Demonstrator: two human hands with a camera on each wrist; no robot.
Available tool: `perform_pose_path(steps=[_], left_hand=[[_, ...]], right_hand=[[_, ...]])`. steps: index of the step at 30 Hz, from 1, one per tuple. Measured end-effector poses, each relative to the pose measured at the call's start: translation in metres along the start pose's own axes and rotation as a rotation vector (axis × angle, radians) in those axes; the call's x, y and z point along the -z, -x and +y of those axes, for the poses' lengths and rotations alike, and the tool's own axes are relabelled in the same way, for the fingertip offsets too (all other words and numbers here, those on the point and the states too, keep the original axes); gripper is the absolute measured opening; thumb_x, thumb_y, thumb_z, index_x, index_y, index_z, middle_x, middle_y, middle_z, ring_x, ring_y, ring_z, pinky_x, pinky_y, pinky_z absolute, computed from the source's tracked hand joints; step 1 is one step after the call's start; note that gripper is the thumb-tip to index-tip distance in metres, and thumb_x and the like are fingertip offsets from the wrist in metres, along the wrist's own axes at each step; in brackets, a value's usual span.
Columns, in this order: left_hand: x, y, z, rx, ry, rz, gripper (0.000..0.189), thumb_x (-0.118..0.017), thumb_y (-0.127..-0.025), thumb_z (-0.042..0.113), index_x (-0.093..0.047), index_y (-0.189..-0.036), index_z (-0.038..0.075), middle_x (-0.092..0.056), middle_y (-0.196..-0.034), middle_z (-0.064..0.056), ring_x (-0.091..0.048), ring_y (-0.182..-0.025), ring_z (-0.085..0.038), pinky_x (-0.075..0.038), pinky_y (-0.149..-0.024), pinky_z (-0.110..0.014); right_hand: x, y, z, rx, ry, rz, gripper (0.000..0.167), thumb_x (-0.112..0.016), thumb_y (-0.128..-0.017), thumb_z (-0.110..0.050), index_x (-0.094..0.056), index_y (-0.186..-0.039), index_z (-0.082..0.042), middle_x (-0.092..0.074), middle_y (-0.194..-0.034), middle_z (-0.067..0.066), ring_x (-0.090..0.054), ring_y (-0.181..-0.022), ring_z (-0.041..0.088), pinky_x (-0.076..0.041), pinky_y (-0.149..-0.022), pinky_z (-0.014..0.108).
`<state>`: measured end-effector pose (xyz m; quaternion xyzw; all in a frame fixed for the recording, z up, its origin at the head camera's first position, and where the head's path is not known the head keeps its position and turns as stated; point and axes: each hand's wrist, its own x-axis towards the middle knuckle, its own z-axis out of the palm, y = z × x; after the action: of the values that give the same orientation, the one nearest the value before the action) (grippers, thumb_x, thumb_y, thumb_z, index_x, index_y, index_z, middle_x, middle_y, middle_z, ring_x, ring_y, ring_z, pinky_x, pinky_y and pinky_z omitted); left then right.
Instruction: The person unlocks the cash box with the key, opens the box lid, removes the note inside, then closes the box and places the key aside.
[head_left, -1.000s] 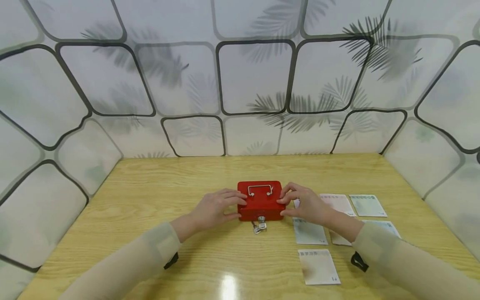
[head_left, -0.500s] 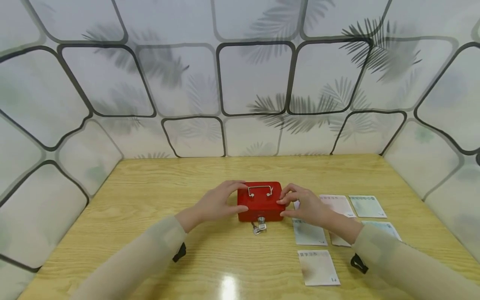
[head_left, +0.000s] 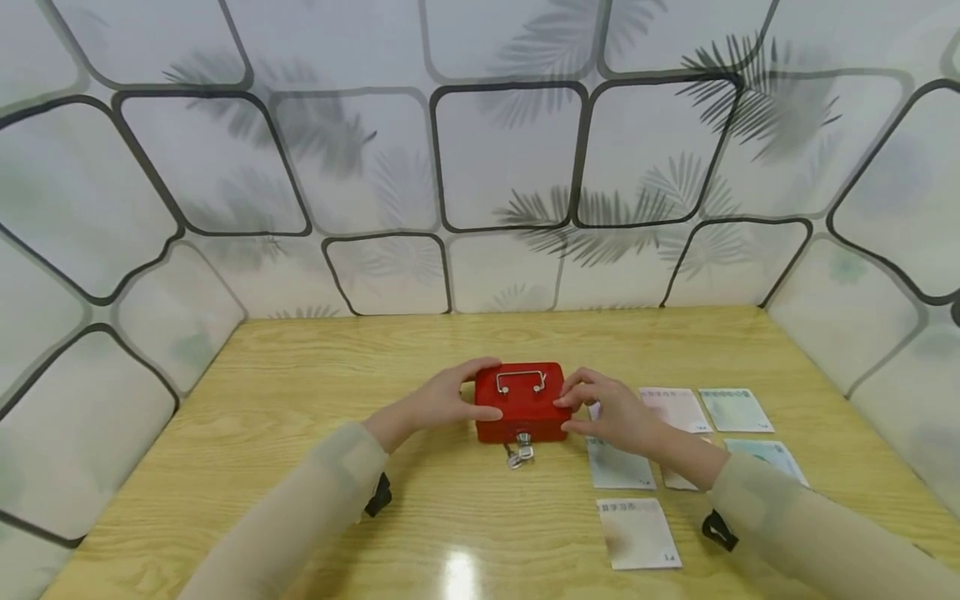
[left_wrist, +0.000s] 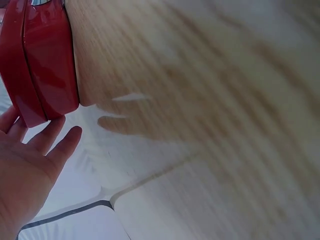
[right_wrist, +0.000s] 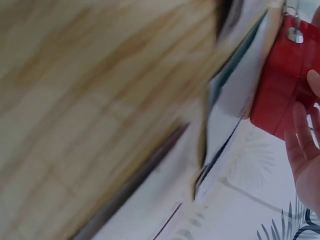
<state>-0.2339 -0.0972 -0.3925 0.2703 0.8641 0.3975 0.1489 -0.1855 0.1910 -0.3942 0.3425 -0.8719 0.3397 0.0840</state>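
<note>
A small red cash box with a wire handle on its closed lid stands on the wooden table. Keys hang from the lock at its front. My left hand holds the box's left end, thumb on the front of the lid and fingers toward the back corner. In the left wrist view, the fingers touch the box's end. At the right end, my right hand grips the box with bent fingers on the lid's edge and the thumb at the front corner. The box's underside is hidden.
Several printed paper notes lie right of the box, among them a nearest note, a pink one and a green one. The right forearm covers part of them. A patterned cloth rises behind the table.
My left hand has shifted its hold: fingers moved from the lid's left edge to the back corner, thumb up onto the front of the lid. Right hand and box look unmoved.
</note>
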Motion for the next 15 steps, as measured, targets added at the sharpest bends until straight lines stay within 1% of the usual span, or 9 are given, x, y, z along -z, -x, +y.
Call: perform_pose_path(steps=[4,6,8,10,11,15], left_hand=[[-0.001,0.0,0.0,0.006,0.006,-0.002,0.077,-0.078,-0.082,0.036,-0.04,-0.147,0.02,-0.048,-0.143,-0.006,-0.04,-0.133,-0.028,-0.034,-0.106,-0.048],[-0.001,-0.001,0.001,0.01,0.003,-0.005,0.077,-0.078,-0.082,0.036,-0.04,-0.147,0.021,-0.048,-0.143,-0.005,-0.04,-0.134,-0.027,-0.033,-0.106,-0.048],[-0.001,0.0,0.001,0.013,0.001,-0.007,0.077,-0.078,-0.082,0.036,-0.04,-0.147,0.021,-0.048,-0.143,-0.005,-0.04,-0.134,-0.027,-0.033,-0.106,-0.048],[-0.001,0.001,0.002,0.017,0.002,-0.007,0.077,-0.078,-0.082,0.036,-0.04,-0.148,0.021,-0.048,-0.143,-0.005,-0.04,-0.134,-0.027,-0.032,-0.107,-0.049],[-0.001,0.001,0.002,0.017,0.001,-0.008,0.077,-0.078,-0.083,0.035,-0.04,-0.148,0.021,-0.048,-0.143,-0.004,-0.04,-0.134,-0.027,-0.032,-0.107,-0.049],[0.0,0.001,0.003,0.005,-0.001,-0.003,0.076,-0.078,-0.083,0.034,-0.04,-0.148,0.02,-0.049,-0.143,-0.004,-0.04,-0.133,-0.026,-0.032,-0.107,-0.049]], right_hand=[[0.0,0.004,-0.007,-0.072,0.001,0.031,0.025,-0.082,-0.077,-0.007,-0.072,-0.1,-0.009,-0.061,-0.099,-0.003,-0.055,-0.077,0.01,-0.049,-0.059,0.027],[-0.002,0.007,-0.014,-0.119,-0.018,0.05,0.021,-0.08,-0.08,-0.011,-0.072,-0.099,-0.01,-0.062,-0.091,-0.006,-0.054,-0.07,0.007,-0.046,-0.054,0.024],[-0.006,0.011,-0.022,-0.156,-0.043,0.053,0.013,-0.078,-0.083,-0.016,-0.071,-0.094,-0.013,-0.062,-0.081,-0.01,-0.052,-0.062,0.005,-0.044,-0.052,0.022],[-0.011,0.013,-0.031,-0.188,-0.085,0.028,0.007,-0.076,-0.086,-0.02,-0.071,-0.089,-0.016,-0.06,-0.072,-0.013,-0.049,-0.058,0.004,-0.042,-0.05,0.022],[-0.014,0.014,-0.034,-0.205,-0.106,0.005,0.007,-0.074,-0.088,-0.022,-0.071,-0.087,-0.016,-0.059,-0.069,-0.014,-0.048,-0.056,0.004,-0.041,-0.049,0.022],[-0.028,0.016,-0.042,-0.291,-0.16,-0.086,0.013,-0.072,-0.089,-0.026,-0.07,-0.086,-0.014,-0.058,-0.062,-0.01,-0.047,-0.052,0.005,-0.038,-0.046,0.021]])
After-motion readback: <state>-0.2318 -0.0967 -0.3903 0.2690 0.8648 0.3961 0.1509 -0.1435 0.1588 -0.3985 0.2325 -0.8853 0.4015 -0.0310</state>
